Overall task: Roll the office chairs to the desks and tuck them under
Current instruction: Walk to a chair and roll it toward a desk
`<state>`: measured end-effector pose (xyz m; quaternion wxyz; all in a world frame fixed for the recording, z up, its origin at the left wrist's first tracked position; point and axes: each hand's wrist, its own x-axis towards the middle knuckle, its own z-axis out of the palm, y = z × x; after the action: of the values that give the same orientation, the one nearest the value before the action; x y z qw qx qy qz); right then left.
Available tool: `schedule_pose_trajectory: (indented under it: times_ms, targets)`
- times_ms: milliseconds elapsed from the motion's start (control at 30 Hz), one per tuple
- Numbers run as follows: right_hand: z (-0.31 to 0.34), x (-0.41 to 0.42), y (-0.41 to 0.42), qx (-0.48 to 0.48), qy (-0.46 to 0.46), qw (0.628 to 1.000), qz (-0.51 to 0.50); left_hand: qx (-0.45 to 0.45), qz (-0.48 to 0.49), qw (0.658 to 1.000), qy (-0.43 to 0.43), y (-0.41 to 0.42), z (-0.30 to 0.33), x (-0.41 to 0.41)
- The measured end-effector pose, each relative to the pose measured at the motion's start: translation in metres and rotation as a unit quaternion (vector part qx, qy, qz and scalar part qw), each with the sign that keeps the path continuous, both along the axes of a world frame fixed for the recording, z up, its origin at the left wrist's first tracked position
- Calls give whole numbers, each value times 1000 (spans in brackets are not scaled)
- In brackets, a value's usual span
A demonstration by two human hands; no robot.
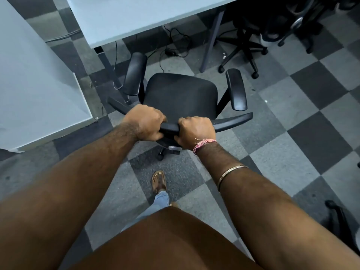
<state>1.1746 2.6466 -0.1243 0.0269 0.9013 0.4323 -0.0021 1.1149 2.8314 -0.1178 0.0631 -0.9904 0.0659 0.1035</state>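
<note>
Office chair (180,94), black: stands on the checkered carpet floor (292,117), facing a pale surface (146,16); seat just short of that surface's near edge, not under it. Two armrests flank the seat.
Backrest top rail (231,121): nearest edge of the chair, held by both hands side by side.
Left hand (145,123): grip curled over the rail, left of centre.
Right hand (195,130): grip curled over the rail, just right of the left; pink thread band (203,144) at the wrist, metal bangle (230,173) on the forearm.
Cables (175,45): on the floor beyond the chair, beneath the surface.
Second chair (245,45): beyond and right of the held chair.
Sandalled foot (158,181): behind the chair.
</note>
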Motion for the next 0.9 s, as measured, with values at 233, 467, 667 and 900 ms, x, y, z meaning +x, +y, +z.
schedule_pose_trajectory:
  times_ms: [233,467,667,900]
  targets:
    - [1,75,14,-24,-12,1000,1,-17,2,1000,-18,12,-4,71]
    - [-1,135,34,-23,-26,999,-4,-21,23,999,-21,30,-2,131]
    - [-3,197,27,-17,-37,998,45,-27,70,997,-4,18,-4,180]
    - [-7,280,-7,-10,-37,990,139,-20,167,986,-3,-34,-3,232]
